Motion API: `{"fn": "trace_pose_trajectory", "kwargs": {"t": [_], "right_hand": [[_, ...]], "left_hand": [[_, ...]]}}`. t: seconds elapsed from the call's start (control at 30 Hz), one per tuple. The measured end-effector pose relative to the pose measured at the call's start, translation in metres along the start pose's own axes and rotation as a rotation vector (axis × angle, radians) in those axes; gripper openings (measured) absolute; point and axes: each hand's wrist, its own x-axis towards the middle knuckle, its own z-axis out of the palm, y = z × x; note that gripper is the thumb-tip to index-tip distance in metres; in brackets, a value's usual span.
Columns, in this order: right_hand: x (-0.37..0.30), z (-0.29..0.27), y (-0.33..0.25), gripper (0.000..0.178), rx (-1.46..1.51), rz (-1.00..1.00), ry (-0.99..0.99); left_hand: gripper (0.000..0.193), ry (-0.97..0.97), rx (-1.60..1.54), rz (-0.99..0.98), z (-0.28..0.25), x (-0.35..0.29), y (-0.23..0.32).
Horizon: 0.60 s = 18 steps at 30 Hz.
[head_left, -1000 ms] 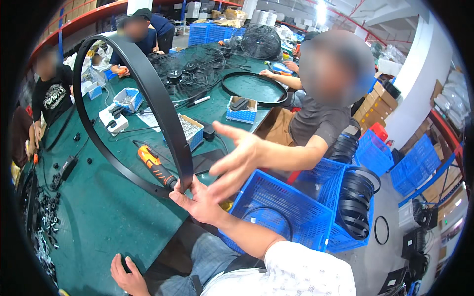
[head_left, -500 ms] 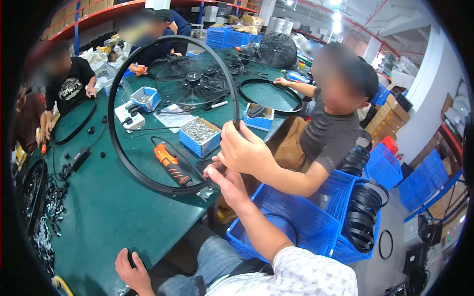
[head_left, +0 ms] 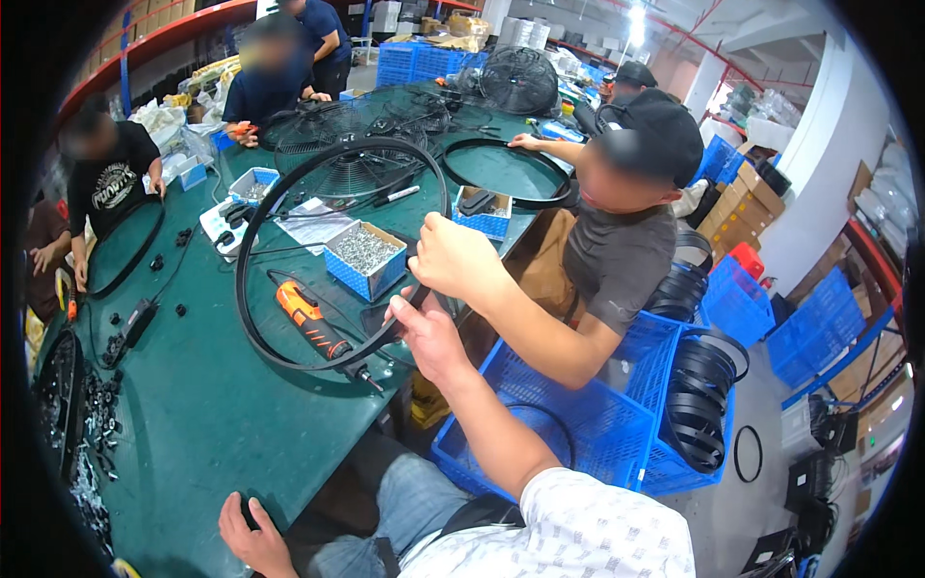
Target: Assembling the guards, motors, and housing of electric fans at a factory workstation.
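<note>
A large black ring (head_left: 242, 289) is held up, tilted, over the green table (head_left: 231, 424). My right hand (head_left: 429, 339) is closed on its lower right edge, thumb against the rim. Just above, a co-worker's hand (head_left: 453, 252) also grips the ring. My left hand (head_left: 255, 538) rests at the table's near edge, fingers apart and holding nothing. Through the ring I see an orange and black power screwdriver (head_left: 313, 323) lying on the table. A blue-patterned box of small metal screws (head_left: 366, 252) stands behind it.
Blue crates (head_left: 568, 424) stand right of the table, one holding stacked black rings (head_left: 701, 405). Black fan grilles (head_left: 347, 159) lie farther back. Small hardware (head_left: 92, 414) is piled at left. Co-workers sit around; the one at right also touches another black ring (head_left: 506, 200).
The held ring has come lower and tilted, showing a smaller outline. My right hand and the co-worker's hand moved slightly left with it. My left hand stays by the table edge.
</note>
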Motion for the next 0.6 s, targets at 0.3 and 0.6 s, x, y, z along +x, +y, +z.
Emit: {"fn": "trace_pose_trajectory", "kwargs": {"t": [0.3, 0.6], "right_hand": [[0.0045, -0.0059, 0.0004, 0.024, 0.022, 0.012, 0.007], [0.0028, -0.0043, 0.0010, 0.022, 0.043, -0.003, -0.035]], "left_hand": [[0.029, -0.012, -0.004, -0.010, -0.0008, 0.0005, 0.0021], [0.029, -0.022, -0.007, -0.032, -0.0010, 0.0004, 0.0023]]}}
